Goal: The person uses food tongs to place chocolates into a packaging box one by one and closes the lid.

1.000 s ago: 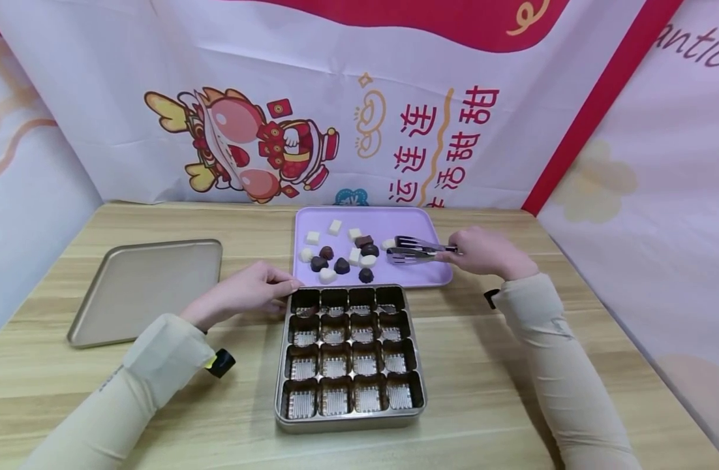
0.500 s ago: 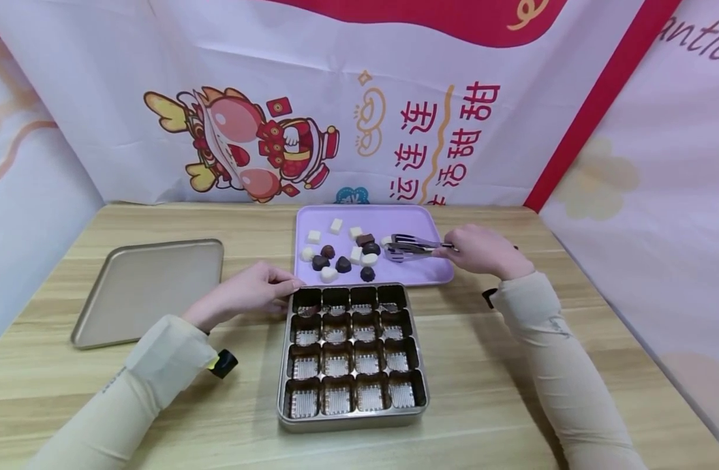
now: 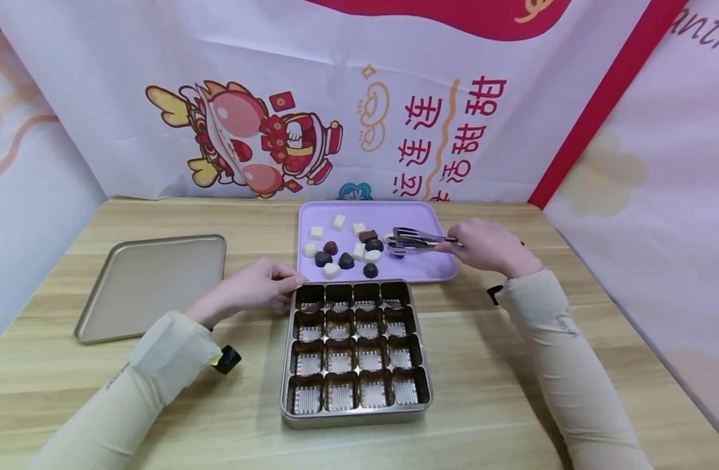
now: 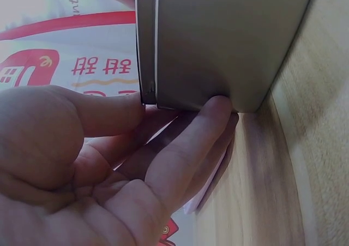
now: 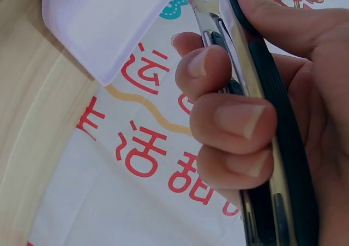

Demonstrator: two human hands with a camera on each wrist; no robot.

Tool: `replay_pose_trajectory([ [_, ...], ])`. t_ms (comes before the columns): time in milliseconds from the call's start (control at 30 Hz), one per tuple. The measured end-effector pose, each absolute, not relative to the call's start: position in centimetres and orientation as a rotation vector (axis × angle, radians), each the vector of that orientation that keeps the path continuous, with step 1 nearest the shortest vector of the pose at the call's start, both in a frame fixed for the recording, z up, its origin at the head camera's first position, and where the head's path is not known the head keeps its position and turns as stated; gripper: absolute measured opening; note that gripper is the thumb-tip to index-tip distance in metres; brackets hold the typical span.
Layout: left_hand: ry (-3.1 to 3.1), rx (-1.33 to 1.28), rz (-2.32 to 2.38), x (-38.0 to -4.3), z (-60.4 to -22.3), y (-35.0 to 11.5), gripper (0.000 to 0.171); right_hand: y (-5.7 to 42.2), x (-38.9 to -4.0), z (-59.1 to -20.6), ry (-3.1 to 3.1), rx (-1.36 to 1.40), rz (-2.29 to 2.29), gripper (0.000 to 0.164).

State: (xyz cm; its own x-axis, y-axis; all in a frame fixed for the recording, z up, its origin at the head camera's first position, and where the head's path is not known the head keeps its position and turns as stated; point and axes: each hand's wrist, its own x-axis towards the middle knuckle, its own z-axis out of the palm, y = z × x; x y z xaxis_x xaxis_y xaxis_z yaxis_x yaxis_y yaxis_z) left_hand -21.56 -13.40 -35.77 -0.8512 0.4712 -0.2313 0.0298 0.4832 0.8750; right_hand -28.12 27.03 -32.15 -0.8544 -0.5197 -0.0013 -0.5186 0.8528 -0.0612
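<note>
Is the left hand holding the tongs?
No, the right hand grips the tongs, while the left hand holds the box.

I have both arms (image 3: 562, 352) extended over the bench (image 3: 477, 398); my left grip (image 3: 250, 288) pinches, my right grip (image 3: 490, 248) is curled.

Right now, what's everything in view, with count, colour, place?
table: one, tan, underneath
printed cloth: count unclear, white and red, behind
purple tray: one, purple, far side
white pieces: about eight, white, purple tray
dark pieces: at least six, dark brown, purple tray
tongs: one pair, silver and dark, over purple tray
tin: one, grey, nearer than purple tray
compartment liner: one, brown, inside tin
flat tray: one, beige, table's left
sleeves: two, cream, forearms
wrist gear: two, black, by sleeves
left hand: one, bare, gripping tin's corner
right hand: one, bare, holding tongs
</note>
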Motion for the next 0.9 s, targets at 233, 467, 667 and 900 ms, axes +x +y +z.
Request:
replay_pose_trajectory([
  [233, 2.29, 0.405, 1.333, -21.5, -35.7, -13.4, 0.023, 26.7, -28.2, -32.6, 2.995, -0.837, -0.055, 0.03],
  [467, 2.253, 0.406, 1.365, -21.6, -35.8, -13.4, 0.026, 27.0, -28.5, -32.8, 3.005, -0.854, -0.062, 0.029],
  [667, 2.238, 0.402, 1.381, -21.7, -35.9, -13.4, 0.026, 27.1, -28.4, -32.5, 3.033, -0.89, -0.06, 0.029],
  [900, 2.244, 0.404, 1.376, -21.7, -35.9, -13.4, 0.026, 26.9, -27.6, -31.4, 3.066, -0.925, -0.042, 0.031],
])
